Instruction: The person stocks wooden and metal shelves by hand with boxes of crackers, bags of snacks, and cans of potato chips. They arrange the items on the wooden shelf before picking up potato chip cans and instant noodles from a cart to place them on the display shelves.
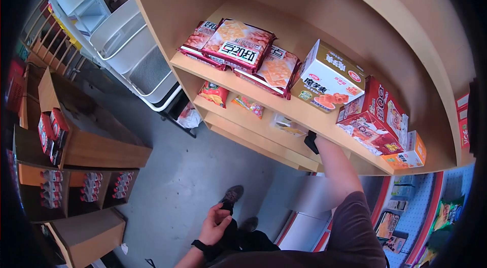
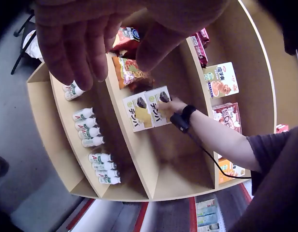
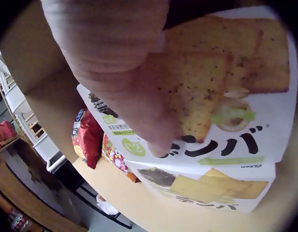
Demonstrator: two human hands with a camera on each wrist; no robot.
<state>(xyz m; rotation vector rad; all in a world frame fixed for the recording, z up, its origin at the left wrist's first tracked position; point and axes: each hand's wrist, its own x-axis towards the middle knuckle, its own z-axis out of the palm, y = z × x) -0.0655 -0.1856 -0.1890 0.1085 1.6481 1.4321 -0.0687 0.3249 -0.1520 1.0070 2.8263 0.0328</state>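
My right hand (image 2: 173, 107) reaches into the middle shelf and grips a white cracker box (image 3: 202, 96). Its thumb lies across the printed face in the right wrist view; the other fingers are hidden there. Just below that face, a second panel (image 3: 207, 188) of the same design adjoins it. In the head view the box (image 1: 289, 125) shows partly under the upper shelf's edge. My left hand (image 1: 215, 225) hangs in front of my body, away from the shelf, fingers loosely bent and holding nothing. The left wrist view shows it from close up.
Red snack bags (image 3: 88, 137) and a colourful bag (image 1: 248, 105) lie beside the box. Above are biscuit packs (image 1: 238, 44), a white-and-gold carton (image 1: 329, 75) and a red carton (image 1: 375, 115). White bottles (image 2: 88, 128) stand below. A white cart (image 1: 132, 49) stands left.
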